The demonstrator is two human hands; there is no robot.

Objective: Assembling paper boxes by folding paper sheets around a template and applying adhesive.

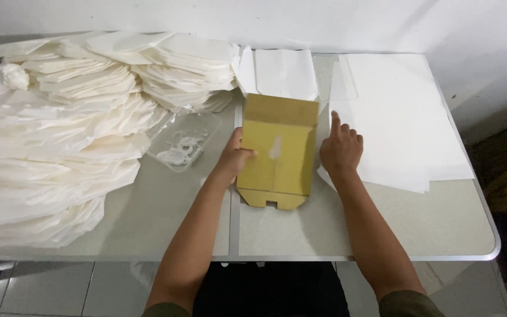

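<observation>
we look down at a pale folding table [429, 229] and both our bare hands flank a flat brown cardboard box blank [280, 149] lying near the table's middle. our left hand [237, 157] grips its left edge, thumb curled over the top face and fingers underneath, so it is closed on the cardboard. our right hand [341, 149] rests just beside the blank's right edge, fingers loosely bent, index finger pointing away from us; we cannot tell whether it touches the cardboard. the blank's far flap is folded up, a notched tab at its near end. to the right lies a stack of large white paper sheets [403, 117]. behind the blank sit folded white paper bags [283, 73]. left of it, a clear plastic tray [183, 147] lies beside big heaps of folded white paper [60, 147].
</observation>
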